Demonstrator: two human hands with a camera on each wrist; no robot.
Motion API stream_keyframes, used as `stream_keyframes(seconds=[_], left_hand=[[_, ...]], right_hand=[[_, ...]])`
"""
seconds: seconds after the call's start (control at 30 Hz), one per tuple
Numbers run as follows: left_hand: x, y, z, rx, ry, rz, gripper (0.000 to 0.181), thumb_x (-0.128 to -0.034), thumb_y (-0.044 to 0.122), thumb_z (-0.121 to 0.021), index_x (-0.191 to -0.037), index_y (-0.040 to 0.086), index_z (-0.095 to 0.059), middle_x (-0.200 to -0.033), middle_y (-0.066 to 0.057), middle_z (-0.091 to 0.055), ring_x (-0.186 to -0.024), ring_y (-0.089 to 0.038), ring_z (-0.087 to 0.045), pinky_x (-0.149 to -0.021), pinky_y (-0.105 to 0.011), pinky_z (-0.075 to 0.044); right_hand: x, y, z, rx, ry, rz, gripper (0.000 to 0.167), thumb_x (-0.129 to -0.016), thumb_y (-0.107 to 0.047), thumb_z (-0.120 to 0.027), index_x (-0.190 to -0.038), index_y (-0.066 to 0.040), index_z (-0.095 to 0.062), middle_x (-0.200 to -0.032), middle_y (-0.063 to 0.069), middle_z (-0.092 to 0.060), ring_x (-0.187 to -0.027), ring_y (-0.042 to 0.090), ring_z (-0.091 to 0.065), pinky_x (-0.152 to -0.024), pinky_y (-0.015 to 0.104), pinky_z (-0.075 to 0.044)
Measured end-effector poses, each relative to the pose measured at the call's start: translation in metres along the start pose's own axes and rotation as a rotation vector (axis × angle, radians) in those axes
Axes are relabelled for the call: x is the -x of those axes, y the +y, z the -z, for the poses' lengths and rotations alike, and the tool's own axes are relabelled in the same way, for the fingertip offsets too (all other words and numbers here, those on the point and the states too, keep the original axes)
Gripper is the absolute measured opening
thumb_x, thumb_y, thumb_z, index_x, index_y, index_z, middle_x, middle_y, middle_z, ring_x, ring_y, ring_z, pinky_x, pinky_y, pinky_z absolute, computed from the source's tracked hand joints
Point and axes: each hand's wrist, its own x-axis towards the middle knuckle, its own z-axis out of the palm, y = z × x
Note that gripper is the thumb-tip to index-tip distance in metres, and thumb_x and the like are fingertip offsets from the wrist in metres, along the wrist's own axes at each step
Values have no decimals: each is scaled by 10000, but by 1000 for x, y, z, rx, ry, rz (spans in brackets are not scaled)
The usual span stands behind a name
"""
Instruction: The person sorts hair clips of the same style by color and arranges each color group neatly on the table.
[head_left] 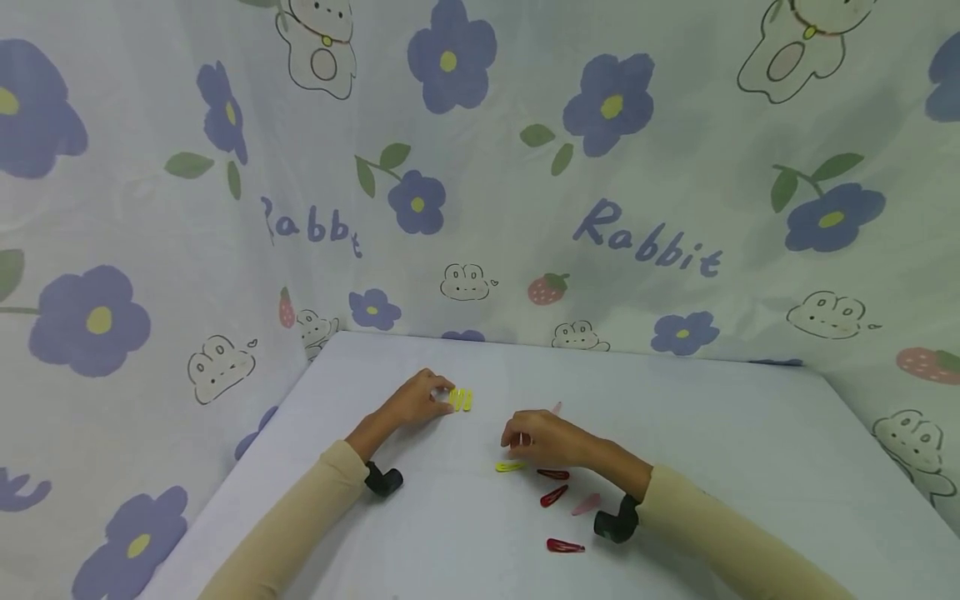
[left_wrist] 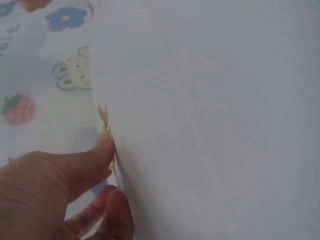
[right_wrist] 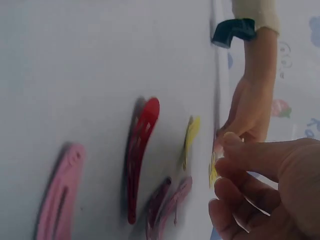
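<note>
White surface [head_left: 712,433] fills lower frame, flower-and-rabbit fabric [head_left: 510,225] behind. Left hand [head_left: 414,401] pinches leftmost yellow clip [head_left: 453,397] mid-frame; right hand [head_left: 553,439], loosely curled, empty, near lone yellow clip [head_left: 509,467], lower centre.

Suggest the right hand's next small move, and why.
Probably reach for the lone yellow clip and pinch it: the right hand is close to it with nothing visible in its fingers, while the left hand is at a row of three yellow clips, which this one matches in color.
</note>
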Motion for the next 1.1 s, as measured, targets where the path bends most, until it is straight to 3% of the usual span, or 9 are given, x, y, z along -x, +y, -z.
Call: stream_keyframes(seconds=[0.37,0.7,1.1], left_hand=[[0,2,1,-3,8,5,422,-878,253,-779,-1266,124,-675,-1152,-78,-575,-916,-154,-579,-832,-351,-512],[4,-1,-2,-3,19,4,418,-875,267,-780,-1253,118,-682,-1145,-82,-577,-932,-169,-591,-850,-370,-515],[1,-1,-3,-6,16,12,409,-876,285,-779,-1247,139,-686,-1158,-70,-576,-917,-154,-582,-835,-354,-513]], right_hand=[[-1,-6,-10,75,-133,-7,144,-910,-127,-732,-1049,-152,-708,-917,-104,-609,-830,-5,-537,-767,152,-500],[-8,-6,-17,105,-149,7,85,-919,-131,-724,-975,-169,-673,-867,-113,-554,-792,6,-502,-732,147,-475],[-12,-10,-14,90,-222,-43,110,-934,-94,-697,-955,-175,-625,-861,-117,-569,-797,14,-515,-743,158,-476]])
